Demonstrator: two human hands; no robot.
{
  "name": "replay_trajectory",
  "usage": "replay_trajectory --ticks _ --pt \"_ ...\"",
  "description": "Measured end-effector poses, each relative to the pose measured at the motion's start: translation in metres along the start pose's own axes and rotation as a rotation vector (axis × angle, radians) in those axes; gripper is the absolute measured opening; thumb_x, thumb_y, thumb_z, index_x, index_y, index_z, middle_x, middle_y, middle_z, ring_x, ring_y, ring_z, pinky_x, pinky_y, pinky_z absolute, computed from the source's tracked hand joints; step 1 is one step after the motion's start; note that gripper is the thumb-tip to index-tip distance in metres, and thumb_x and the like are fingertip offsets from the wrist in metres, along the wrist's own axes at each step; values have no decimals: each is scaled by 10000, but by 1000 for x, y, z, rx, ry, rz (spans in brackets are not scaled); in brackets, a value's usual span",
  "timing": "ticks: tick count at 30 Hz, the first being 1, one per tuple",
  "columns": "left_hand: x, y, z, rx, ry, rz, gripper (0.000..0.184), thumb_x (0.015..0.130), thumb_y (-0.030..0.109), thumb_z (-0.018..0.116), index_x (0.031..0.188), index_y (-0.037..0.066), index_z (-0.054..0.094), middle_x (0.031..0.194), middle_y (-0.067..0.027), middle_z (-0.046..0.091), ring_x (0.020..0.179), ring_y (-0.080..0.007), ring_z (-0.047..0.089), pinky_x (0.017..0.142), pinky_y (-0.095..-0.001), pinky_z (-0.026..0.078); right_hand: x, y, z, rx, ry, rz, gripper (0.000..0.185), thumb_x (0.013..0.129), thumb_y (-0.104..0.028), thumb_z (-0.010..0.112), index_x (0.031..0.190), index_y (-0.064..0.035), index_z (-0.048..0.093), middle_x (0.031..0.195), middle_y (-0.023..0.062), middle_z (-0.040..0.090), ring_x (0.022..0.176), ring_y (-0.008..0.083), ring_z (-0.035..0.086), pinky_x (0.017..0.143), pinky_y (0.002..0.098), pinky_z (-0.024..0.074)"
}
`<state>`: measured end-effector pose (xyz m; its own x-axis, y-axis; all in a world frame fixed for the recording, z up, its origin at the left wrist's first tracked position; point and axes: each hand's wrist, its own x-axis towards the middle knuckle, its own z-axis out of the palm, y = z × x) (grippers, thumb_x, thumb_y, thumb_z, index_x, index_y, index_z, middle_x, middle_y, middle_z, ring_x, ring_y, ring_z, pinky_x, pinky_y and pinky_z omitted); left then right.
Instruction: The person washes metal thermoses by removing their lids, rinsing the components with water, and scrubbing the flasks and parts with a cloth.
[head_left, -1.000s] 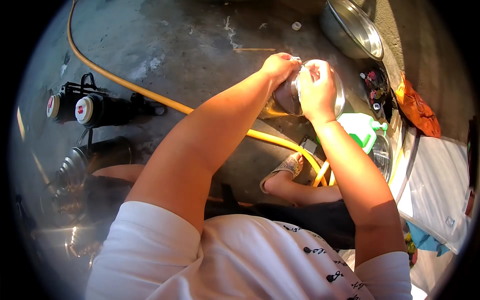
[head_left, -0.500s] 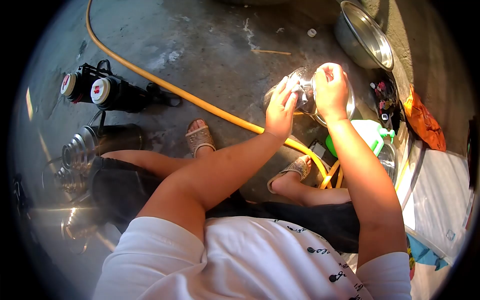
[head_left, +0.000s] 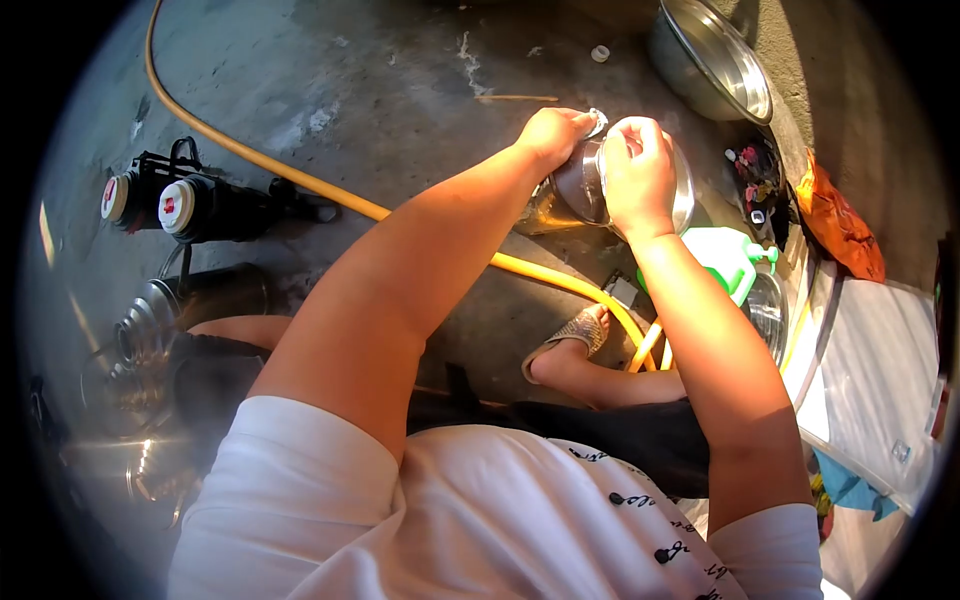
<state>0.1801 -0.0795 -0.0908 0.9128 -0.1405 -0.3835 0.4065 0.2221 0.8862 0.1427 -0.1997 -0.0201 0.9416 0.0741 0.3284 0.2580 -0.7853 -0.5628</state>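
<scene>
A shiny metal vessel (head_left: 580,188), rounded and tilted on its side, is in front of me above the floor. My right hand (head_left: 640,180) is closed on its upper edge near the wide rim (head_left: 685,190). At the vessel's far left side my left hand (head_left: 553,138) is closed around a small crumpled silvery scrubbing pad (head_left: 597,123). Part of the pad sticks out beyond the fingers. My right hand and forearm cover some of the vessel, so its exact kind is hard to tell.
A yellow hose (head_left: 330,190) crosses the concrete floor. Two dark flasks (head_left: 205,205) and a metal kettle (head_left: 225,290) lie at left. A metal basin (head_left: 715,60) leans at upper right. Nearby are a green-and-white jug (head_left: 722,255) and an orange bag (head_left: 840,225).
My left hand has moved from the vessel's front surface up to its far side, with the pad. My right hand stays at the rim. The view has shifted slightly.
</scene>
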Motion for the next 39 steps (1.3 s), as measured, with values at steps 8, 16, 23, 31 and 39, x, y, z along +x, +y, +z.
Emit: replay_trajectory --ticks 8,16,23,31,39 --pt "-62 -22 -7 -384 17 114 397 1008 249 541 1340 31 550 1226 -54 634 1078 -126 594 951 -270 467 -2 2 4 29 41 -31 114 853 -178 660 908 -86 621 906 147 623 875 314 615 783 402 501" --pt "-90 -40 -4 -702 43 139 433 994 185 563 1405 69 485 1240 -34 620 1072 -128 596 951 -272 463 -8 -7 3 68 18 -92 123 846 -167 670 901 -69 619 922 135 620 871 298 611 795 402 502" --pt "-55 -19 -10 -585 34 54 286 954 194 624 1194 39 601 1082 -52 661 956 -135 626 848 -291 515 0 0 1 101 -16 -57 106 843 -135 670 895 -59 616 900 119 617 873 277 602 790 379 499" --pt "14 -2 -8 -244 -115 -33 142 952 196 617 1021 73 634 923 -50 672 807 -134 644 711 -291 541 1 0 0 127 1 -54 110 840 -121 672 918 -70 613 916 117 609 842 261 614 777 368 511" --pt "-25 -18 -1 -385 38 126 260 974 223 587 1132 20 623 1036 -55 668 913 -125 630 831 -272 512 -2 -4 1 100 9 -30 119 853 -152 658 915 -64 606 921 136 627 884 287 613 809 387 503"
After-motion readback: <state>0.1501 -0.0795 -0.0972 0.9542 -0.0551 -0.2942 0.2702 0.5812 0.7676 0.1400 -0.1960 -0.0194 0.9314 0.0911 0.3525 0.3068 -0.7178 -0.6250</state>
